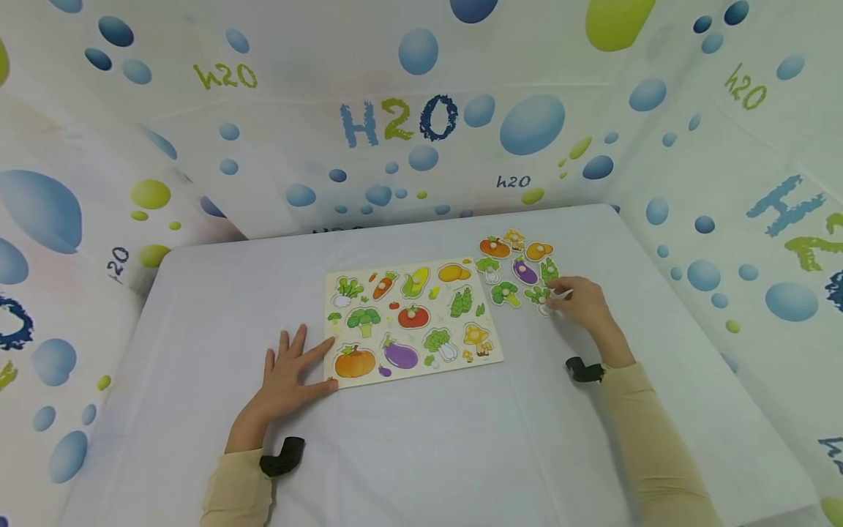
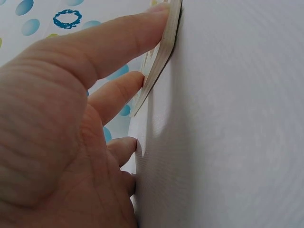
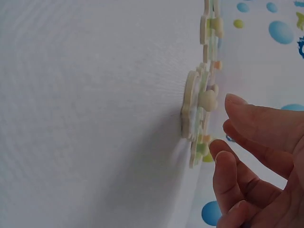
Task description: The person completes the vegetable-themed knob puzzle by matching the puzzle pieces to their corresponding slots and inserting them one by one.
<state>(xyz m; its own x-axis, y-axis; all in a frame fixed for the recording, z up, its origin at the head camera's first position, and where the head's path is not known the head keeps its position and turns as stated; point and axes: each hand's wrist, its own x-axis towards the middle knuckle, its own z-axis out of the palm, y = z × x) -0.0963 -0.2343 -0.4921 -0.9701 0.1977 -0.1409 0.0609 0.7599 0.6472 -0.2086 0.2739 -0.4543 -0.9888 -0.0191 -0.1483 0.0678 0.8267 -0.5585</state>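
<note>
A cream puzzle board [image 1: 441, 311] with printed vegetable pictures lies flat in the middle of the white table. At its left side, my left hand [image 1: 286, 380] is spread wide, with thumb and index finger touching the edge; the left wrist view shows the thumb [image 2: 128, 40] on the board's rim [image 2: 164, 52]. My right hand [image 1: 582, 304] is at a turnip piece [image 1: 540, 296] with green leaves, nearest of the loose pieces. In the right wrist view its loosely bent fingers and thumb [image 3: 256, 121] stand just apart from the pale round knob [image 3: 207, 100].
Beyond the board's right edge several loose knobbed vegetable pieces lie close together, including a pumpkin [image 1: 494, 247], an eggplant [image 1: 525, 271] and a broccoli [image 1: 505, 293]. A white curtain [image 1: 276, 154] with blue and green spots surrounds the table's back and sides.
</note>
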